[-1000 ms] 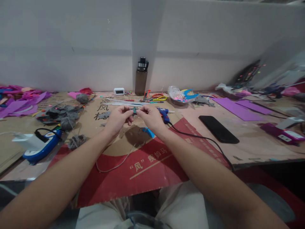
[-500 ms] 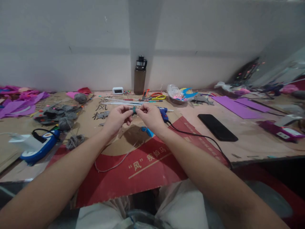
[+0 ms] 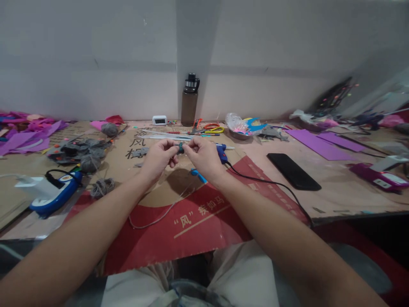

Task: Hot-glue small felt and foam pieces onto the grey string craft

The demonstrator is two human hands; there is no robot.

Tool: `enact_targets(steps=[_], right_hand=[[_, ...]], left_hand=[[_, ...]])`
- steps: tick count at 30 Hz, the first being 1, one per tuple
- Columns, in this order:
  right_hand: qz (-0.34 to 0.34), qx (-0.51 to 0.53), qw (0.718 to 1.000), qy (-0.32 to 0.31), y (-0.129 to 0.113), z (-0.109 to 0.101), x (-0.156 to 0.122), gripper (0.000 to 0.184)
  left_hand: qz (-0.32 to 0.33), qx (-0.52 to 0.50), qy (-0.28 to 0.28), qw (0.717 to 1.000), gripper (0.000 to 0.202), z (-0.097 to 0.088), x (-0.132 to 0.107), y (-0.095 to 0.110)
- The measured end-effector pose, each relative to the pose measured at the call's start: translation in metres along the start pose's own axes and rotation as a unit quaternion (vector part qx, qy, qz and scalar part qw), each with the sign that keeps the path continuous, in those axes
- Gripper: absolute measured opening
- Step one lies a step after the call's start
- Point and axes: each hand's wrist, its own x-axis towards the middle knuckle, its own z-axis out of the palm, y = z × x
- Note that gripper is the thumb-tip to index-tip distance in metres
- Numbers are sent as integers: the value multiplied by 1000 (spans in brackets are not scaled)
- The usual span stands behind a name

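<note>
Above the cardboard, my left hand (image 3: 160, 156) and my right hand (image 3: 202, 156) meet fingertip to fingertip. Pinched between them is a small dark green piece (image 3: 180, 148), too small to name, gripped from both sides. Below my right hand lies a bright blue piece (image 3: 199, 175), partly covered by the hand. A blue glue gun (image 3: 221, 152) rests just beyond my right wrist, its black cord running right. Grey felt scraps (image 3: 140, 152) lie left of my left hand. A thin string curves over the red part of the cardboard (image 3: 191, 226).
Grey yarn (image 3: 101, 188) and a blue power strip (image 3: 57, 198) are at left. Scissors (image 3: 213, 130), a dark bottle (image 3: 189, 102) and a small white clock (image 3: 159, 120) stand toward the wall. A black phone (image 3: 293, 171) and purple sheets (image 3: 319, 144) lie at right.
The view has shifted slightly, so things on the table appear a little farther right. Both hands keep their pinch on the green piece, almost unmoved.
</note>
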Motion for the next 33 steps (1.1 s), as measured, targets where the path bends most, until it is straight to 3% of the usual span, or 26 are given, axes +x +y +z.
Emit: enact_targets(steps=[14,22,33], right_hand=[[0,3,1000,-24,0,-2,1,16],[46,13,999,-25,7,1,3,12],[33,11,998,-46,0,3,0,12]], left_hand=[[6,5,-26,1000,12,-2,-1,0],[-8,13,-71,997,16,-2,0,-4],[2,93,-10,996,12,0,-1,1]])
